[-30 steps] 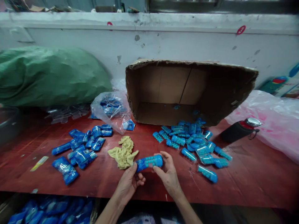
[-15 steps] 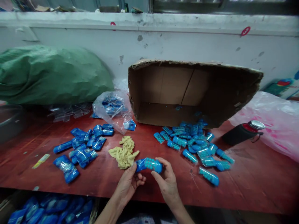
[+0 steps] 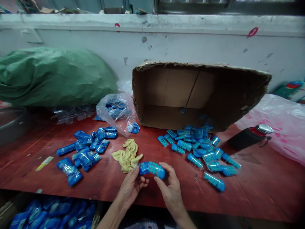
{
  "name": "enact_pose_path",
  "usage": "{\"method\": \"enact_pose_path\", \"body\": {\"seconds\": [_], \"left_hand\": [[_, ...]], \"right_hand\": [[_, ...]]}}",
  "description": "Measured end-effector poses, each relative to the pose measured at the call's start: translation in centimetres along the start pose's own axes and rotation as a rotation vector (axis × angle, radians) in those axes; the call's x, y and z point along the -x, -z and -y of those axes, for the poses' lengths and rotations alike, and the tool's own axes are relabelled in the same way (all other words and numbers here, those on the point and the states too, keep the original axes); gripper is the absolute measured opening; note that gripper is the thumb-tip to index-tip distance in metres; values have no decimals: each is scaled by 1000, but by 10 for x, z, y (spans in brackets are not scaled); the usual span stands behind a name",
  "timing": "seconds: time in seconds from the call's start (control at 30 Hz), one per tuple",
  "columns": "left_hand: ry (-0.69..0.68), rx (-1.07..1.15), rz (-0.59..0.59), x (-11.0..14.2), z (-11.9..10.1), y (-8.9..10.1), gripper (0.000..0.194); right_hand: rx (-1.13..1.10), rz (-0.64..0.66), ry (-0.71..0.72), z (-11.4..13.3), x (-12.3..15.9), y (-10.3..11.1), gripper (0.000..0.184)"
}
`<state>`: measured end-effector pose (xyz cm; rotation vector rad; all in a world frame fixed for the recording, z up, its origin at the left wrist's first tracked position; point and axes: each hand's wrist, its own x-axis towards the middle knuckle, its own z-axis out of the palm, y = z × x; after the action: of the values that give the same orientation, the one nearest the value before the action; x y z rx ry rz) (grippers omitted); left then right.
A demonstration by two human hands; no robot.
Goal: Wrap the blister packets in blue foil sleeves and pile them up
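Over the front of the red table, my left hand (image 3: 128, 188) pinches a blue printed wrapper (image 3: 143, 168) between thumb and fingers. My right hand (image 3: 172, 190) grips the capped end of a clear tube (image 3: 155, 169) filled with small turquoise balls. The tube's other end meets the wrapper's mouth; how far it reaches inside I cannot tell. Just behind my left hand lies a crumpled yellow cloth (image 3: 128, 156). Several filled blue packets (image 3: 69, 170) are piled to the left. To the right, several similar tubes (image 3: 194, 160) lie loose.
A cardboard box (image 3: 176, 86) lies on its side at the back, tubes spilling from its opening. A black bottle (image 3: 246, 138) leans at right beside pink-white plastic (image 3: 286, 124). A clear bag of wrappers (image 3: 116, 109) and a green sack (image 3: 57, 78) are at back left. Packets (image 3: 50, 213) fill a box below.
The view has shifted slightly, so the table's contents sit a little further right. Both hands keep their grip on the wrapper and tube, with almost no visible movement.
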<state>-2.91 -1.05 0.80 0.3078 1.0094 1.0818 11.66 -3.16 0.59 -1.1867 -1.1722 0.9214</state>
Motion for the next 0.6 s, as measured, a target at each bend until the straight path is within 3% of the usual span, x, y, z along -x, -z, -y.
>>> {"method": "enact_pose_path", "body": {"seconds": [0.17,0.27,0.6], "left_hand": [[-30,-81,28,0,-5,-1,24],[-29,-128,-1,0,-8,-2,23],[9,-120,45,1,-12,-1,22]], "right_hand": [[-186,85,-106,2,-3,1,36],[-233,64,-164,-3,-3,0,35],[-233,103,-104,-6,-3,9,34]]}}
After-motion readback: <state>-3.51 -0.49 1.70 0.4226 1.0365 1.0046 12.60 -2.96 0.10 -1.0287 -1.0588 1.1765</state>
